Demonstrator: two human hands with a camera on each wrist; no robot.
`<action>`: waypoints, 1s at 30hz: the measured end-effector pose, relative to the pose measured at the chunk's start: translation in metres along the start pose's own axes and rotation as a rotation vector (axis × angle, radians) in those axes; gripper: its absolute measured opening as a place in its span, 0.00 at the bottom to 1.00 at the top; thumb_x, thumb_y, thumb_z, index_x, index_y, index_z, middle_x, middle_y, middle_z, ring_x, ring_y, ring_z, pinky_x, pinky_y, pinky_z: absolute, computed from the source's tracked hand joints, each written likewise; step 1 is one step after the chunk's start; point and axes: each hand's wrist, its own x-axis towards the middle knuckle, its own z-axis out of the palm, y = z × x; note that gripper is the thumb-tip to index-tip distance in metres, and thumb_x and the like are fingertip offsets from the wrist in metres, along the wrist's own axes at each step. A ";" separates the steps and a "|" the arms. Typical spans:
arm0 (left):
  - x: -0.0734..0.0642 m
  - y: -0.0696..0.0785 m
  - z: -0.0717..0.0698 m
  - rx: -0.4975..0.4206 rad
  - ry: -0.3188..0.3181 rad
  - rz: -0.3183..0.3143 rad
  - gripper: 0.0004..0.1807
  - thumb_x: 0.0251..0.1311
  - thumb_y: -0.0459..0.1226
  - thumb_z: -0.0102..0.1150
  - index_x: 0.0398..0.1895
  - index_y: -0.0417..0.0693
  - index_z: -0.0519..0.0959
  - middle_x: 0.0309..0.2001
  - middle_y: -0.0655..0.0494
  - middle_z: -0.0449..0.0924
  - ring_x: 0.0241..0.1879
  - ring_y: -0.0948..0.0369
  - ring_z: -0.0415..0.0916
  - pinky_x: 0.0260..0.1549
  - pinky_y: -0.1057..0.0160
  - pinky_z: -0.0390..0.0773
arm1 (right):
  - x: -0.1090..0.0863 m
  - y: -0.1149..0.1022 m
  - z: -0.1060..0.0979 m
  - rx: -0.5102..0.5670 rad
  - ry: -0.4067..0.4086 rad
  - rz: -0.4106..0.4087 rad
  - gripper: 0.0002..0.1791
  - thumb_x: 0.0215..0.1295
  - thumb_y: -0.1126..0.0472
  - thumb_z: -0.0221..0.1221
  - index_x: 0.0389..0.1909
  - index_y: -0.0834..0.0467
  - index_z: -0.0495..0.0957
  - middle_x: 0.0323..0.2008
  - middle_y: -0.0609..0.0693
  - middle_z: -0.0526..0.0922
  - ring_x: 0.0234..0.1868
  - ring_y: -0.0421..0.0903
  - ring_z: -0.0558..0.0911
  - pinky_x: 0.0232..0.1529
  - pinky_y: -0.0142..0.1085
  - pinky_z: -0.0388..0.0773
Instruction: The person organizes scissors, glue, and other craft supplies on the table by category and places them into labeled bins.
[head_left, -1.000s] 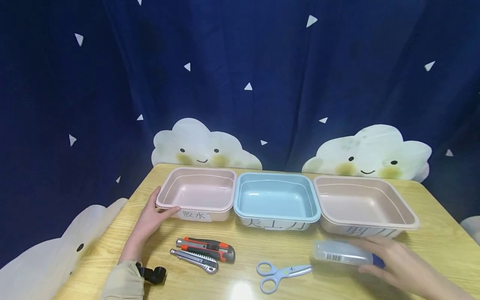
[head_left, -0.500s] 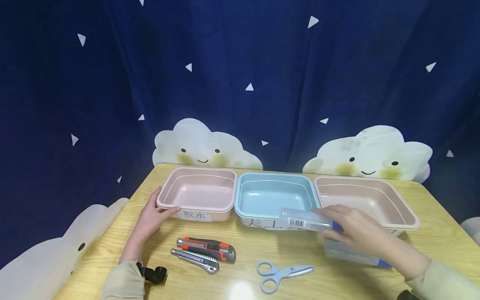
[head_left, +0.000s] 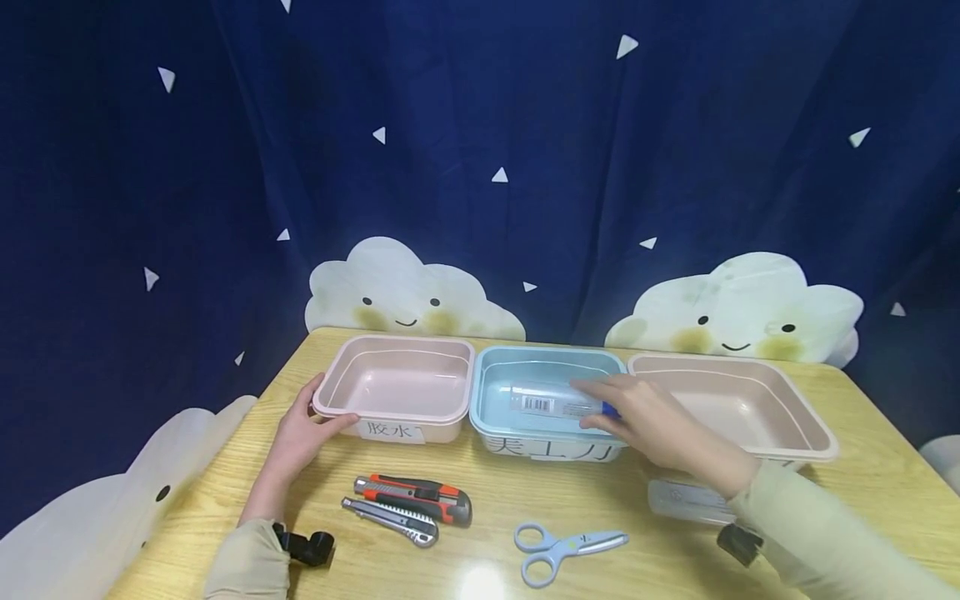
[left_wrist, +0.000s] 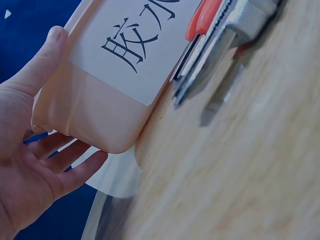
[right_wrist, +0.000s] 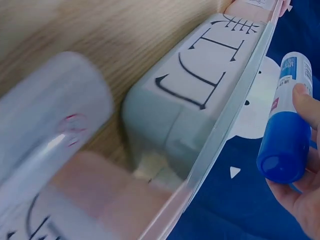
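Observation:
My right hand (head_left: pixel 648 417) holds a clear glue bottle (head_left: pixel 547 400) by its blue-capped end, over the blue bin (head_left: pixel 555 437) in the middle. In the right wrist view, thumb and fingers are on either side of that bottle (right_wrist: pixel 286 125). My left hand (head_left: pixel 298 433) grips the near left corner of the left pink bin (head_left: pixel 442 429). Its thumb lies at the front rim and its fingers reach round the side, as the left wrist view shows. A second glue bottle (head_left: pixel 684 502) lies on the table under the right forearm, its cap end hidden by the arm.
Two utility knives, one orange and black (head_left: pixel 420 497), one grey (head_left: pixel 393 521), lie before the left bin. Light-blue scissors (head_left: pixel 558 550) lie at the front middle. A beige-pink bin (head_left: pixel 813 433) stands at the right of the row. A curtain (head_left: pixel 480 167) hangs behind the table.
My right hand has lifted one glue bottle off the table and carried it left, from before the right bin to over the blue bin. My left hand has stayed at the left bin.

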 end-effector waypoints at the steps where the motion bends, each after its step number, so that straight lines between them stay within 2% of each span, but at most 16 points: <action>1: 0.000 0.000 0.000 -0.003 0.001 -0.001 0.56 0.45 0.51 0.67 0.72 0.50 0.42 0.67 0.40 0.54 0.63 0.44 0.56 0.58 0.44 0.60 | 0.006 0.000 0.002 0.018 -0.003 0.005 0.26 0.51 0.50 0.64 0.50 0.59 0.77 0.41 0.55 0.83 0.42 0.51 0.81 0.43 0.44 0.76; 7: 0.000 -0.005 -0.001 -0.006 0.004 0.001 0.55 0.46 0.51 0.66 0.72 0.50 0.43 0.67 0.40 0.54 0.62 0.43 0.57 0.56 0.45 0.64 | 0.042 -0.003 0.018 0.034 0.021 -0.014 0.25 0.50 0.50 0.64 0.49 0.59 0.78 0.40 0.54 0.83 0.42 0.50 0.82 0.42 0.44 0.77; 13: 0.001 -0.007 -0.001 -0.006 0.016 0.019 0.53 0.46 0.50 0.67 0.71 0.50 0.45 0.67 0.41 0.55 0.61 0.45 0.59 0.56 0.47 0.64 | 0.071 -0.010 0.030 0.055 0.003 0.025 0.25 0.52 0.49 0.63 0.51 0.54 0.78 0.44 0.52 0.83 0.44 0.50 0.81 0.42 0.44 0.77; 21: 0.002 -0.008 -0.002 -0.013 0.022 0.046 0.52 0.46 0.49 0.67 0.71 0.49 0.48 0.65 0.41 0.58 0.60 0.45 0.61 0.54 0.48 0.65 | 0.093 -0.017 0.049 0.073 -0.027 0.049 0.24 0.53 0.50 0.63 0.51 0.54 0.78 0.44 0.52 0.83 0.43 0.49 0.82 0.42 0.43 0.77; 30: 0.002 -0.009 -0.001 -0.022 0.019 0.036 0.52 0.47 0.48 0.67 0.71 0.49 0.47 0.66 0.41 0.56 0.61 0.44 0.59 0.56 0.45 0.63 | 0.114 -0.023 0.069 0.050 -0.059 0.081 0.25 0.54 0.47 0.61 0.52 0.53 0.77 0.45 0.50 0.83 0.42 0.50 0.82 0.40 0.44 0.76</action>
